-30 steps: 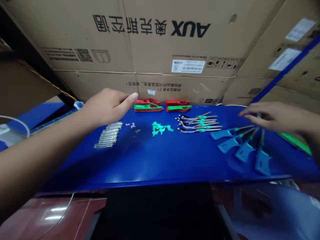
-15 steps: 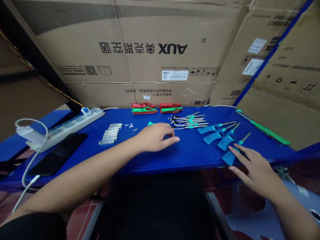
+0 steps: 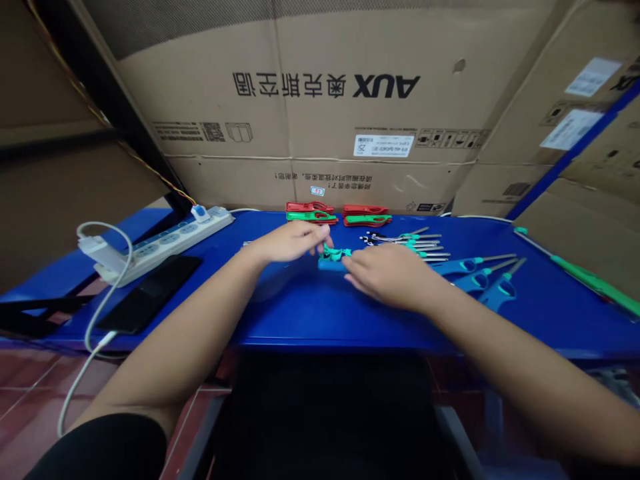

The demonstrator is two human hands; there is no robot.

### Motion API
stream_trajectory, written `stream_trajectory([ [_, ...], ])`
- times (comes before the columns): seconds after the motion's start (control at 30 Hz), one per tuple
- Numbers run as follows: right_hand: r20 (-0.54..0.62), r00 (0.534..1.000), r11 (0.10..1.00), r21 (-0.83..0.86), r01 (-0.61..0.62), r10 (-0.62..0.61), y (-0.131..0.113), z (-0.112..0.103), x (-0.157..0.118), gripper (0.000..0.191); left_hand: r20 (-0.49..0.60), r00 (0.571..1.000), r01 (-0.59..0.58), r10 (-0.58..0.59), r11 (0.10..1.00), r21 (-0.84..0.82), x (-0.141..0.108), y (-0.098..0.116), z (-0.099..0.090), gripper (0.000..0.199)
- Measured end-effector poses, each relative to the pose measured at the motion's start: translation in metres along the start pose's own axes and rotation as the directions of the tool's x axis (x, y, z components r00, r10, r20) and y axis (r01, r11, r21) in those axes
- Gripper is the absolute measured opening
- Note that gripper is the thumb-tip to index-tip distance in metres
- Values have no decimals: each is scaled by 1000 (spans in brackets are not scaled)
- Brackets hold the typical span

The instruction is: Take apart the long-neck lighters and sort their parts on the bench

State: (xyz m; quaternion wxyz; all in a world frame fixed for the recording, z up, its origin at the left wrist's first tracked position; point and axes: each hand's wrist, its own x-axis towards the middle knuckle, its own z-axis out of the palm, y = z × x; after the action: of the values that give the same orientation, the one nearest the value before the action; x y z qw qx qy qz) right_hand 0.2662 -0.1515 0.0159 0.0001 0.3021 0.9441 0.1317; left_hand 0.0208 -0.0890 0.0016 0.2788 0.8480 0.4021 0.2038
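My left hand [image 3: 289, 241] and my right hand [image 3: 389, 276] meet over the middle of the blue table [image 3: 280, 320]. Under my right fingers lies a blue plastic lighter body [image 3: 328, 265], partly hidden by them. A small heap of teal plastic pieces [image 3: 334, 253] sits against it, and my left fingertips reach those pieces. Whether they are pinched, I cannot tell. Three blue utility lighters [image 3: 477, 279] lie to the right of my right hand.
Red and green plastic parts [image 3: 310, 211] lie in pairs along the table's far edge. Metal lighter nozzles with teal fittings [image 3: 406, 243] lie behind my right hand. A power strip [image 3: 163, 244], a black phone [image 3: 150, 303] and a long green lighter [image 3: 595, 285] also lie on the table. Cardboard boxes stand behind it.
My right hand has moved left from the row of blue lighters, and a blue lighter body now lies under it at the middle. That row has gone from four to three. My left hand has moved to meet it.
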Motion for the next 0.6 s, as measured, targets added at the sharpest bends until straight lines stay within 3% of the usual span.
stream_trajectory([
  [0.07, 49, 990, 991, 19, 130, -131, -7, 12, 36, 33, 172, 985, -22, 6, 996, 87, -5, -5, -11, 57],
  [0.13, 37, 979, 977, 90, 194, -198, -8, 27, 53, 30, 267, 963, -27, -24, 982, 186, -8, -10, -13, 48],
  [0.23, -49, 973, 924, 305, 231, -227, 2, 40, 50, 29, 363, 930, -33, -63, 967, 253, -6, -12, -3, 42],
  [0.37, -88, 989, 830, 538, 151, -122, 35, 36, 29, 32, 405, 913, -67, -49, 961, 267, -2, -6, 17, 50],
  [0.47, 107, 988, 813, 582, 25, -108, 57, 33, 17, 30, 402, 916, -104, -14, 958, 268, -3, 2, 26, 42],
  [0.53, 264, 953, 804, 594, -40, -148, 63, 36, 13, 28, 418, 909, -116, -14, 952, 284, -5, 7, 27, 32],
  [0.6, 350, 923, 804, 589, -84, -160, 63, 38, 13, 25, 433, 900, -107, -47, 940, 325, -7, 10, 24, 28],
])
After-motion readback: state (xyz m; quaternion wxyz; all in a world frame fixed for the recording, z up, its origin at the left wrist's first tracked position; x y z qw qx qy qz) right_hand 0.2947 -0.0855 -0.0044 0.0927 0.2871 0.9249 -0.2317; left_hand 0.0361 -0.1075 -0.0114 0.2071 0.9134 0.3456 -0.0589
